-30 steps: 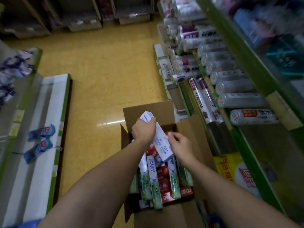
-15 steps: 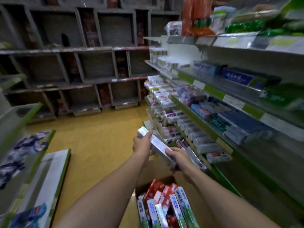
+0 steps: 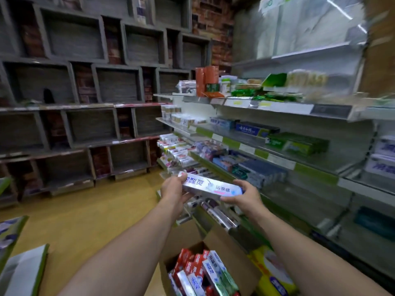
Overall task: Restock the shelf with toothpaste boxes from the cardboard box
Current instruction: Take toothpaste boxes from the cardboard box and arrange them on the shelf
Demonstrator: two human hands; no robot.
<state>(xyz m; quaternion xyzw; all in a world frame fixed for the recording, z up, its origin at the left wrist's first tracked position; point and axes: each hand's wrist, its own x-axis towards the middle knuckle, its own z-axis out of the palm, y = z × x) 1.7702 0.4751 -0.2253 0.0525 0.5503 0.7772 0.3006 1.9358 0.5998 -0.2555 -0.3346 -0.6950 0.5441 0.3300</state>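
Note:
I hold one long white and silver toothpaste box (image 3: 210, 186) level in front of me, at about the height of the lower shelves. My left hand (image 3: 174, 190) grips its left end and my right hand (image 3: 245, 196) grips its right end. Below my arms stands the open cardboard box (image 3: 230, 251), packed with upright red, white and green toothpaste boxes (image 3: 202, 274). To my right runs the shelf unit (image 3: 277, 160) with rows of toothpaste boxes and a bare stretch on the tier beside my right hand.
Grey wooden cubby shelves (image 3: 85, 116) cover the back wall across the yellow floor (image 3: 89, 214). A low shelf edge (image 3: 23, 268) shows at the lower left. A yellow package (image 3: 271, 272) lies right of the cardboard box. Foil rolls (image 3: 218, 214) lie on the lowest tier.
Both hands lifted the toothpaste box out of the cardboard box and up toward the shelves, turning it level. My view rose from the carton to the shelf unit.

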